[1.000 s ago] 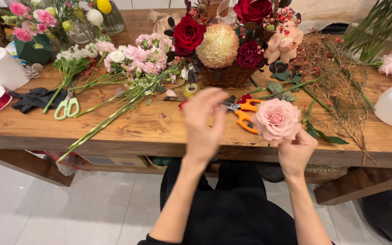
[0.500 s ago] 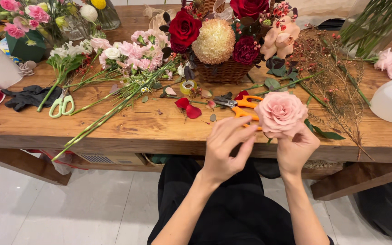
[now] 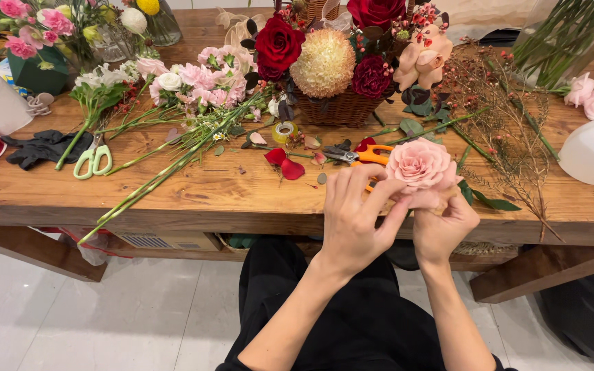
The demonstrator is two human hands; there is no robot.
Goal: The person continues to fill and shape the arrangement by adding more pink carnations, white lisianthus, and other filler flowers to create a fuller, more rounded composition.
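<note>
Wooden bench (image 3: 194, 199), crowded toward the back; bare strip along the near edge. Right hand (image 3: 441, 227) holds pink rose (image 3: 419, 163) from beneath, grip closed under the bloom, just over that edge. Left hand (image 3: 355, 220) fingers pinch its outer petals. Orange scissors (image 3: 366, 156) lie just behind; red petals (image 3: 284, 163) nearby; basket arrangement (image 3: 338, 69) farther back.

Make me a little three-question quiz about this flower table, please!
1. What flower do both hands hold?
2. True or false: the green-handled scissors lie left of the red petals.
3. What does the basket stand on: A floor, B wooden table, C chair?

Key:
1. A pink rose, held by the left hand and the right hand.
2. True.
3. B.
</note>
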